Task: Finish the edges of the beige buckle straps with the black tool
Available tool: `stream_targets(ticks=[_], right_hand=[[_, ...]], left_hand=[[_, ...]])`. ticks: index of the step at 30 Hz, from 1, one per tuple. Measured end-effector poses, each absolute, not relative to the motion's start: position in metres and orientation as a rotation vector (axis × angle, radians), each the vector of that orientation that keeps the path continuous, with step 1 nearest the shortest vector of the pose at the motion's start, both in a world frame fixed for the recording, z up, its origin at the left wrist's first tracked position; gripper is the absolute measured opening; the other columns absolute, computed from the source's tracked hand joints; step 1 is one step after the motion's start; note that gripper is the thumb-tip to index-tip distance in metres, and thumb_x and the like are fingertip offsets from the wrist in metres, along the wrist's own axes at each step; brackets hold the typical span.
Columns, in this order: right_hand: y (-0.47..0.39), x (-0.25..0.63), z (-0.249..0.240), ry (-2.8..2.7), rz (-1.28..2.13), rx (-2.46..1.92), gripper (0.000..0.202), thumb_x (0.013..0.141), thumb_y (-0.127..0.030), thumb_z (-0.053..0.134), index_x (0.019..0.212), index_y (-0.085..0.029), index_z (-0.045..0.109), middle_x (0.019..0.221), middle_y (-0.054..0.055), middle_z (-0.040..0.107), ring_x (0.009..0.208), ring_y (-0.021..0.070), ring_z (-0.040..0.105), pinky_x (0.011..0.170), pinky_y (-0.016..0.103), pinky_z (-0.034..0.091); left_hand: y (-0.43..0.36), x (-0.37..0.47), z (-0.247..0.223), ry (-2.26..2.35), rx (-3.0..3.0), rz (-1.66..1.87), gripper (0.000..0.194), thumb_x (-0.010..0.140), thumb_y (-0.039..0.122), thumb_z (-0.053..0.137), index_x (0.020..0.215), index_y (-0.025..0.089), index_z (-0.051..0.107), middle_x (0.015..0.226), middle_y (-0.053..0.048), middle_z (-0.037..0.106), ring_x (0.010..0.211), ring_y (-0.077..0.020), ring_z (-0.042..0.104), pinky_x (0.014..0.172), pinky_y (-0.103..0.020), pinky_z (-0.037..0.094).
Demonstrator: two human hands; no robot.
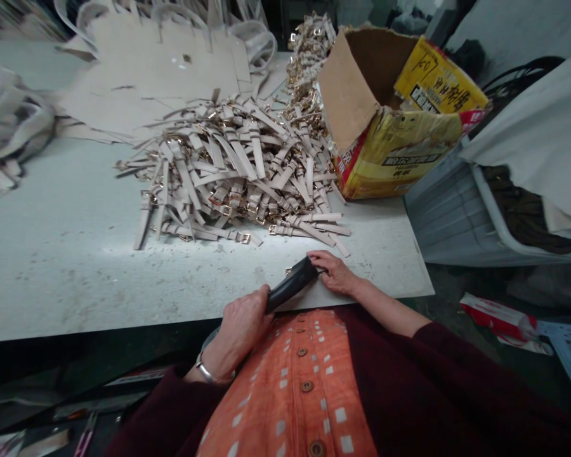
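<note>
Left hand (pixel 245 327) closed round the near end of a black tool (pixel 291 285), a metal wristband (pixel 204 368) at its wrist. Right hand (pixel 333 273) at the tool's far end, fingers bent, fingertips together close against it; whether they grip the tool or something thin beside it, cannot tell. Tool slants up from left hand to right, above the near edge of the pale worktable (pixel 99 273). Small gold-toned buckle (pixel 288 271) shows just behind the tool, between the hands; the rest of its piece hidden. Orange shirt front (pixel 290 387) with pale marks and brown buttons, just below the hands. Ahead of both hands, a broad heap of beige buckled straps (pixel 238 158), tangled, a few lying loose at its near side. Ahead and right of the right hand, an open yellow-and-red cardboard box (pixel 400 152), upright on the table, beside the heap. Farther right, off the table, a grey bin (pixel 450 209) with dark material inside. Well left of the left hand, bunched beige strips (pixel 9 127). Beyond the heap, flat cream panels (pixel 157 63), some with looped handles.
</note>
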State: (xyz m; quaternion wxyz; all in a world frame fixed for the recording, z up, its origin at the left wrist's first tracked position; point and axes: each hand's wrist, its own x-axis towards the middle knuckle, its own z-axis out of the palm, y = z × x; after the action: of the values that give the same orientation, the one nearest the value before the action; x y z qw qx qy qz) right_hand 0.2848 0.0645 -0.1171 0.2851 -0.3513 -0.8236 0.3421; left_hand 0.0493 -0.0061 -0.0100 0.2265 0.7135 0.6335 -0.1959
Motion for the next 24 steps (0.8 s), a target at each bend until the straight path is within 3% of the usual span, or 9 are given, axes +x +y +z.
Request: stream_targets(ticks=[4, 14, 24], right_hand=[[0.062, 0.284, -0.118, -2.188, 0.883, -0.942, 0.055, 0.058, 0.001, 0.043, 0.107, -0.019, 0.057, 0.125, 0.009, 0.049, 0.112, 0.0218, 0.048, 0.096, 0.043, 0.042], [0.06, 0.281, -0.116, -2.189, 0.829, -0.966, 0.031, 0.074, -0.015, 0.06, 0.104, -0.02, 0.057, 0.118, 0.01, 0.053, 0.11, 0.022, 0.048, 0.092, 0.043, 0.042], [0.059, 0.28, -0.117, -2.204, 0.794, -0.958, 0.032, 0.074, -0.016, 0.06, 0.105, -0.02, 0.055, 0.117, 0.01, 0.052, 0.108, 0.0218, 0.048, 0.091, 0.042, 0.043]], left_hand=[[-0.005, 0.024, -0.008, 1.81, 1.91, -0.495, 0.026, 0.08, 0.034, 0.042, 0.101, 0.021, 0.049, 0.086, -0.008, 0.066, 0.079, -0.0204, 0.063, 0.064, -0.027, 0.042], [0.001, 0.005, -0.009, 1.711, 1.971, -0.59, 0.033, 0.073, 0.029, 0.048, 0.105, 0.022, 0.052, 0.09, -0.008, 0.067, 0.083, -0.0218, 0.063, 0.068, -0.029, 0.043], [0.009, -0.001, -0.015, 1.784, 1.853, -0.402, 0.028, 0.074, 0.033, 0.046, 0.099, 0.022, 0.053, 0.084, -0.006, 0.066, 0.078, -0.0185, 0.062, 0.063, -0.024, 0.041]])
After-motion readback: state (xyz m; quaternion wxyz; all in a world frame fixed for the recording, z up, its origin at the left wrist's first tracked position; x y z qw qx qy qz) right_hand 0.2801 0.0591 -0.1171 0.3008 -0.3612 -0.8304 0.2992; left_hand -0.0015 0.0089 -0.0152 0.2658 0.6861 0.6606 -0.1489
